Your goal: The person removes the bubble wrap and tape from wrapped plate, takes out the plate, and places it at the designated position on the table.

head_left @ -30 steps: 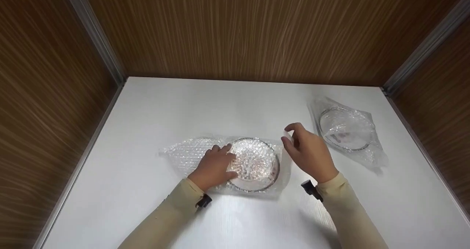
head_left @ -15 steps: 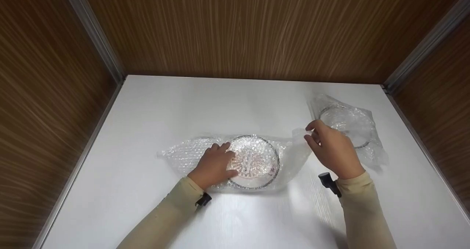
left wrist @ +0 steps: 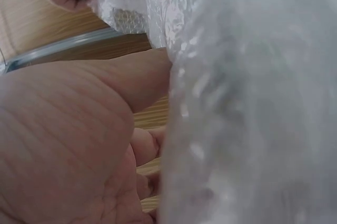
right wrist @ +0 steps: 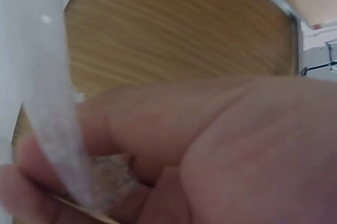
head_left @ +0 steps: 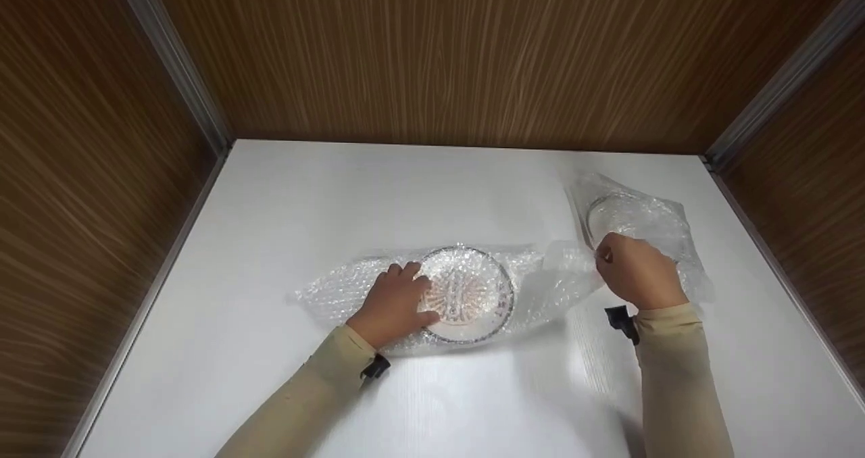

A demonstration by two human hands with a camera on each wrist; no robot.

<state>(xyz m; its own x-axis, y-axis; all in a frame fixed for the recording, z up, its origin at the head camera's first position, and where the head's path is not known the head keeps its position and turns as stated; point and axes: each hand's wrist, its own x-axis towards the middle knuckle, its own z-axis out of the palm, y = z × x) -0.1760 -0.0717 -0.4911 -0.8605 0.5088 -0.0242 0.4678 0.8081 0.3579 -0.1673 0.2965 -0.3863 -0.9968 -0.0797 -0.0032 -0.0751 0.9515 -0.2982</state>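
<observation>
Hands well apart. Plate lies mid-table inside clear bubble wrap, dark rim and reddish pattern showing through. Left hand rests over the plate's left edge, thumb and fingers spread, touching the wrap. Right hand pinches the wrap's right end between thumb and curled fingers; film spans from plate to that grip, lifted at the end. Second packet, a round rimmed item in similar film, sits behind the right hand, partly hidden; contact between them cannot be told. White table; brown wood-grain panels on three sides.
</observation>
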